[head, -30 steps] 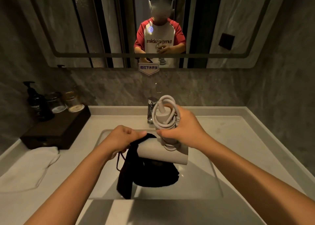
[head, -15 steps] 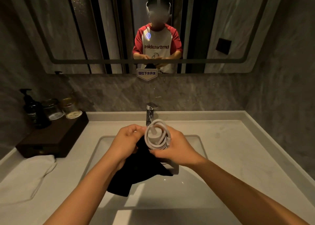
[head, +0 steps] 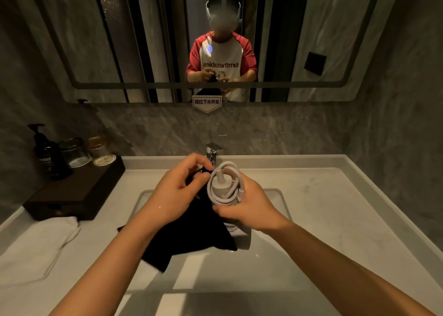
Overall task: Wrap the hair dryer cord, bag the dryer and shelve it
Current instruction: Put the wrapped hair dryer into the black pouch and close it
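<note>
The hair dryer was held upright over the sink, just in front of the tap, with its pale cord looped in several coils around the handle. The right hand gripped it from the side and below, fingers curled closed around the coiled cord and the handle so that the loops stayed bunched against it. Only the handle end of the dryer showed; the lower part was hidden behind the black bag and the hand. The left hand was beside the dryer, touching it, with its fingers pinched shut on the top edge of the bag, which hung down limp in front of the basin. Around them lay the pale stone bench, with a folded white towel at the left end. Behind the towel stood a dark wooden tray carrying a black pump bottle and two glass jars. Above the tap a small sign hung on the lower edge of the mirror, and the glass reflected a person in a red-sleeved white shirt holding the same things at waist height.
</note>
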